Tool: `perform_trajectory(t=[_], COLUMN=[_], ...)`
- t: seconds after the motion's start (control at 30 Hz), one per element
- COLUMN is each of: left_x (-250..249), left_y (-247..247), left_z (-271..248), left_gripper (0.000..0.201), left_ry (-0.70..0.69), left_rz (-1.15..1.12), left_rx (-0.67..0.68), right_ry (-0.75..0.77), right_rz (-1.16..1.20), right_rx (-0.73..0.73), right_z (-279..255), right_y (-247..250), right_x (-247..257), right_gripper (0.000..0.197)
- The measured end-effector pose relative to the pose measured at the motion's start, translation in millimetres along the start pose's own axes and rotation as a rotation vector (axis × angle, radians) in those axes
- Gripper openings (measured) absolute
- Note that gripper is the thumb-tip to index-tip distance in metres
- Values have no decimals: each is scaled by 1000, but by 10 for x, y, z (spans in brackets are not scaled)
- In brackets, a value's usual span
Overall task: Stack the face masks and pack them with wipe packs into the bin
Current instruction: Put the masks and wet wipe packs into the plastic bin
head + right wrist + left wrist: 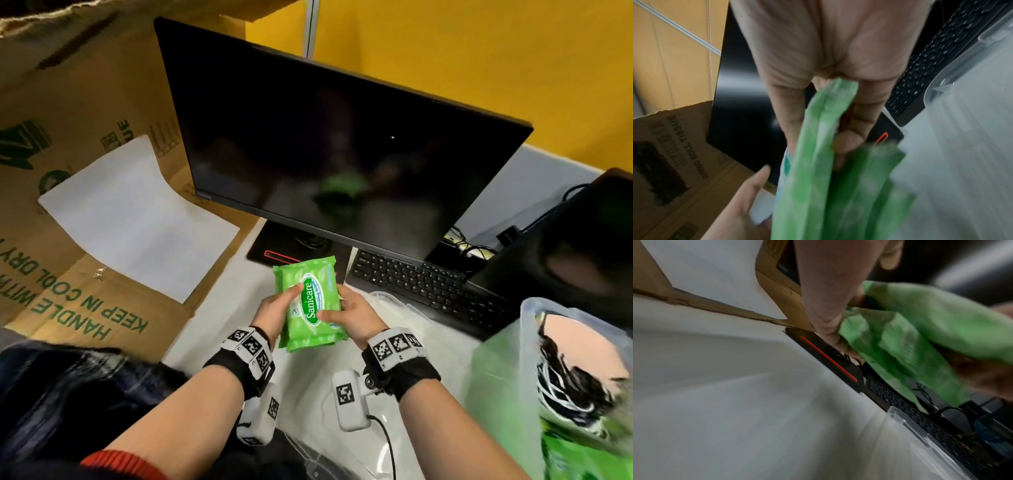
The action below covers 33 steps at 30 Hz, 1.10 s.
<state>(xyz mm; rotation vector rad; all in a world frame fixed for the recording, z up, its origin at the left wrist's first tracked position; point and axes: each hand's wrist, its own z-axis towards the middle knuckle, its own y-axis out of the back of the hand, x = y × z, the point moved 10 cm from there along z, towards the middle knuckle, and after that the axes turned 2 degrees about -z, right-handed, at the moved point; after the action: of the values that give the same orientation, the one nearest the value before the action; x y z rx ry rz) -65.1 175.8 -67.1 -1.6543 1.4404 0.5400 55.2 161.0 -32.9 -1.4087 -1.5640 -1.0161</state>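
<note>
Holding green plastic wipe packs [310,305] between both hands above the white surface [219,308].
Left hand [275,310] and right hand [356,317] pinch opposite edges — thumbs on top, before the dark monitor [335,144].

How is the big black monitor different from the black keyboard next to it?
The black monitor stands upright, tilted, on a stand; the black keyboard lies flat on the desk. The monitor's face is one smooth, glossy dark screen; the keyboard's top is rows of small keys. The monitor is far larger. Both are black.
</note>
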Motion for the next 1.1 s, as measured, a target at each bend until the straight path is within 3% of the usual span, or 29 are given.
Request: perform_trajectory(t=[0.13, 0.2, 0.27, 0.33, 0.37, 0.47, 0.53, 0.57, 0.67, 0.73, 0.83, 0.93, 1.1], left_x=[-86, -158, -192, -180, -165, -165, -219, -248, -288, -273, -251, -227, -215], left_y=[239, 352, 314, 105, 12, -9, 158, 289, 541, 546, 444, 515, 443], left_z=[22, 45, 46, -28, -66, -133, -125, -117, -141, -169, -203, -159, -198], left_gripper=[33, 35, 31, 13, 17, 29, 30, 29, 31, 33, 26, 25, 24], left_ry=[-21, -56, -78, -81, -89, -100, -134, -158, -212, -216, -212, -170, -132], left_rz=[-78, 39, 181, 255, 288, 267, 170, 117, -50, -101, -74, -102, -71], left_rx=[-158, -170, -93, 63, 126, 119, -2, -86, -241, -224, -131, -89, 30], right_ry=[-12, 28, 63, 75, 76, 92, 36, -36, -246, -223, -56, -17, -39], right_rz=[-9, -102, -295, -443, -498, -495, -353, -322, -283, -204, -95, 55, 47], right_rx=[-72, -61, -18, 29, 15, -284, -522, -542, -230, -69, -188, -269, -50], right_z=[-28, -52, -60, -37, -14, 37, -30, -48, -27, -28, 26, 72, 77], right_y=[309, 373, 323, 221, 196, 394, 588, 590, 206, -94, -178, -147, -479], right_x=[38, 140, 229, 269, 281, 302, 221, 130, -159, -171, -21, 11, 86], right_gripper=[33, 26, 32, 24, 19, 27, 39, 44, 37, 31, 23, 24, 31])
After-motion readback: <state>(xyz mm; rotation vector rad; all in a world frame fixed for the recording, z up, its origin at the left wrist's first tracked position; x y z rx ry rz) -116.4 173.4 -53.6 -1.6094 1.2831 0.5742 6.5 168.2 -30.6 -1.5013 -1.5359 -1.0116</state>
